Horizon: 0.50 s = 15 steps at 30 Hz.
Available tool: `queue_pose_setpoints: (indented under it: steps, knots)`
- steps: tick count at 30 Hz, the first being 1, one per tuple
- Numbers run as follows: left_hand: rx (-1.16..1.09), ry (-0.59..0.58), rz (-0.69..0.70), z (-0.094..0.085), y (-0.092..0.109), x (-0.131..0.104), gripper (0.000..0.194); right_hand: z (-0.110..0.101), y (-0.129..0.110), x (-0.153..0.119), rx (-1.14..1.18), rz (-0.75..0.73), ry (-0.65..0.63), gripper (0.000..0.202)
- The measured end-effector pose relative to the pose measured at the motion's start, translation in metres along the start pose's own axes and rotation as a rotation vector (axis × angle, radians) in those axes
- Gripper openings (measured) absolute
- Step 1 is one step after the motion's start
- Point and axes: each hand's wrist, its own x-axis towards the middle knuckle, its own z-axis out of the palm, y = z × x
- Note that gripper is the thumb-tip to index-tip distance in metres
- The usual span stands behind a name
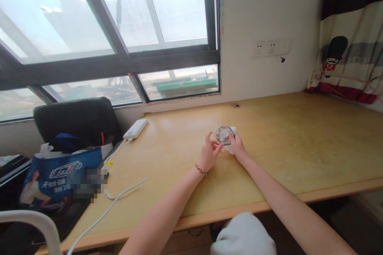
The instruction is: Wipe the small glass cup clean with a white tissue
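Note:
A small clear plastic packet [225, 135] with a coiled round item inside lies on the yellow wooden desk [299, 147], near its middle. My left hand [208, 153] touches the packet's left edge with fingertips spread; a beaded bracelet sits on that wrist. From the right, my right hand [238, 146] pinches the packet's lower right side. Both forearms reach in from the bottom of the view.
A white power bank [136, 128] with a white cable [119, 199] lies at the desk's left. A blue printed bag [56, 177] and a black chair back [76, 119] stand at far left. Window ahead, wall sockets [266, 48], curtain [350, 32] at right.

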Motion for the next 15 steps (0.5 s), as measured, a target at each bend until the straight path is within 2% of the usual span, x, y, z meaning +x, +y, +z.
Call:
queue_pose_setpoints:
  steps: [4, 6, 10, 15]
  knots:
    - [-0.278, -0.202, -0.283, -0.005, -0.007, 0.011, 0.041, -0.002, -0.005, -0.003, -0.150, -0.040, -0.034, 0.044]
    - [-0.376, -0.242, -0.381, -0.007, -0.011, 0.014, 0.032, -0.002, -0.008, -0.006, -0.176, -0.059, -0.064, 0.046]
    - [-0.528, -0.155, -0.461, -0.008, -0.014, 0.016, 0.022, -0.003, -0.014, -0.008, -0.143, -0.050, -0.047, 0.052]
    - [-0.661, -0.079, -0.460, -0.010, -0.011, 0.014, 0.014, -0.005, -0.022, -0.005, 0.239, 0.065, -0.035, 0.057]
